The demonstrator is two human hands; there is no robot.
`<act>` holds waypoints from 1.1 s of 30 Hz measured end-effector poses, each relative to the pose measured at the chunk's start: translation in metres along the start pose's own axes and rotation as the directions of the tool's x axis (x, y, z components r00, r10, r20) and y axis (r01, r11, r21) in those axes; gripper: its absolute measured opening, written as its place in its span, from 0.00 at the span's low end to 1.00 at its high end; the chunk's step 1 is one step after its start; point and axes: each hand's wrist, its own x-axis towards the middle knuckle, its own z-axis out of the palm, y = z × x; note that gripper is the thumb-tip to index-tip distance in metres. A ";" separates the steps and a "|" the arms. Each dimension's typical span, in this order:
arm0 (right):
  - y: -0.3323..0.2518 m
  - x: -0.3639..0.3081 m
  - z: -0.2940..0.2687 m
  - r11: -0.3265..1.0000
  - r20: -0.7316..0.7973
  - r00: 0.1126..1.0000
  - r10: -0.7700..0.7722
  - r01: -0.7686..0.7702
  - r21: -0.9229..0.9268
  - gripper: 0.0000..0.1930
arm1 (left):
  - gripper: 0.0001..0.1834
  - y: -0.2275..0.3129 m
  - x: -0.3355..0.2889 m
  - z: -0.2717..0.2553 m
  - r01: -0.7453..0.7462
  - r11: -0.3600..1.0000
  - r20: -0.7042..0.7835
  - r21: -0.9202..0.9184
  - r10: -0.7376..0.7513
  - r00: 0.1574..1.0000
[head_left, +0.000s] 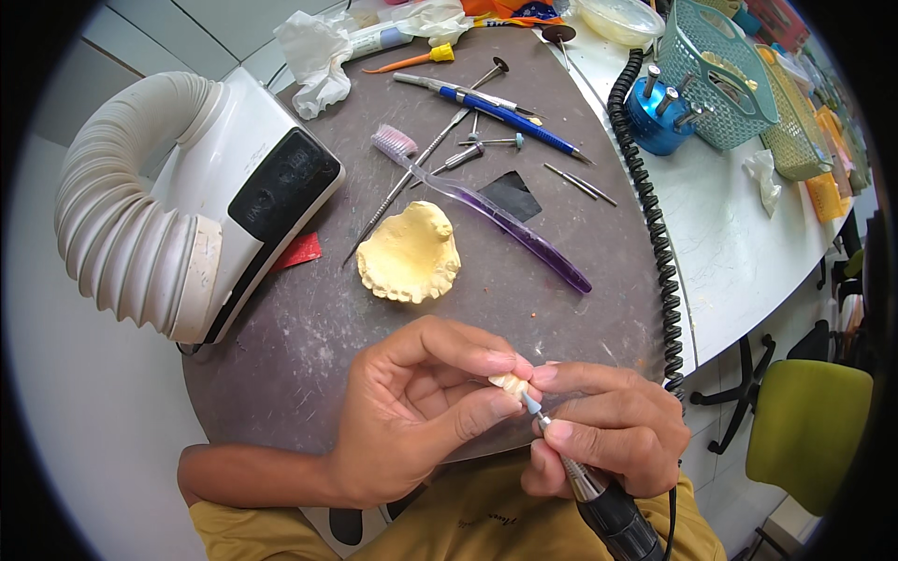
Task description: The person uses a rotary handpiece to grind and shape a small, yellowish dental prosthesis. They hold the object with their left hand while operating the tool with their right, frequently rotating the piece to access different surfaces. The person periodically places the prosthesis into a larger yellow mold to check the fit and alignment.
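Note:
Between the thumb and fingers of my left hand (pixel 412 402) is a small cream-coloured dental bridge (pixel 511 384), partly covered by the fingertips. My right hand (pixel 617 421) grips a dental handpiece (pixel 587 479) with a silver nose and black body. Its pale blue-grey conical polishing tip (pixel 531 403) meets the lower edge of the bridge, or sits very close to it. Beyond my hands, a yellow plaster dental cast (pixel 412 254) lies on the grey-brown work surface (pixel 318 374).
A white dust extractor (pixel 271 178) with a ribbed hose stands at left. Past the cast lie a purple toothbrush (pixel 505 222), a blue pen-like tool (pixel 510 117) and several metal instruments. A coiled black cord (pixel 655 243) runs along the right edge near a blue bur holder (pixel 659 122) and baskets (pixel 720 84).

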 end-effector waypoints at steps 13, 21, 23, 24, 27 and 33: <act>0.002 0.000 0.001 0.999 -0.006 1.000 -0.028 0.028 0.019 0.13 | 0.14 -0.001 0.000 0.000 -0.016 1.000 0.002 0.003 0.016 1.000; 0.002 -0.002 0.003 1.000 -0.046 0.999 -0.017 0.018 0.019 0.12 | 0.13 -0.001 0.000 -0.001 -0.027 0.999 0.010 0.027 0.026 1.000; 0.002 -0.001 0.001 0.999 -0.012 0.999 -0.035 0.035 0.035 0.12 | 0.13 -0.001 -0.001 -0.001 -0.015 0.999 0.005 0.037 0.015 1.000; 0.002 0.000 0.000 0.998 0.003 0.999 -0.044 0.044 0.041 0.13 | 0.13 -0.001 -0.001 -0.002 -0.006 0.999 0.007 0.041 0.006 1.000; 0.002 -0.003 0.003 0.997 -0.079 0.997 -0.008 0.014 0.070 0.13 | 0.14 0.002 0.000 0.000 0.026 1.000 0.010 0.017 -0.026 1.000; 0.001 0.000 0.000 0.999 -0.019 1.000 -0.005 0.006 0.036 0.14 | 0.14 0.004 0.002 0.001 0.055 0.998 0.025 -0.008 -0.055 0.998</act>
